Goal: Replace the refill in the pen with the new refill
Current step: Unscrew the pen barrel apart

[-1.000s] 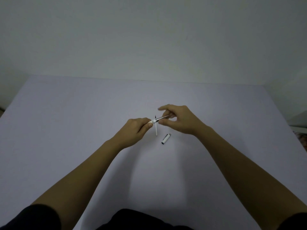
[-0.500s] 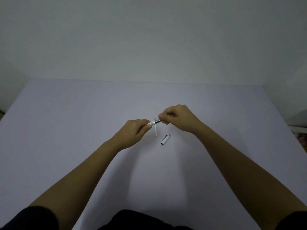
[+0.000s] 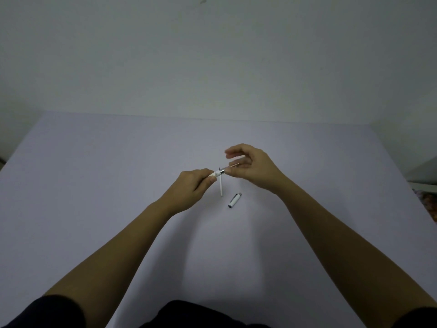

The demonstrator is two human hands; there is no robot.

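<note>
My left hand [image 3: 193, 185] grips the white pen barrel [image 3: 214, 174], whose metal-ringed end pokes out towards the right. My right hand [image 3: 250, 166] meets that end, thumb and a finger pinching the pen's front section [image 3: 233, 165] while the other fingers are spread above. A thin white refill [image 3: 221, 187] lies on the table just below the two hands, pointing away from me. The white pen cap [image 3: 234, 200] with a silver end lies a little to the right of the refill.
The work happens at the middle of a pale lavender table [image 3: 118, 185] that meets a plain wall at the back. My forearms reach in from the bottom edge. A patterned cloth [image 3: 428, 204] shows past the table's right edge.
My right hand's upper fingers have spread again after being closed around the pen's front part half a second ago. The left hand, the refill and the cap have stayed put.
</note>
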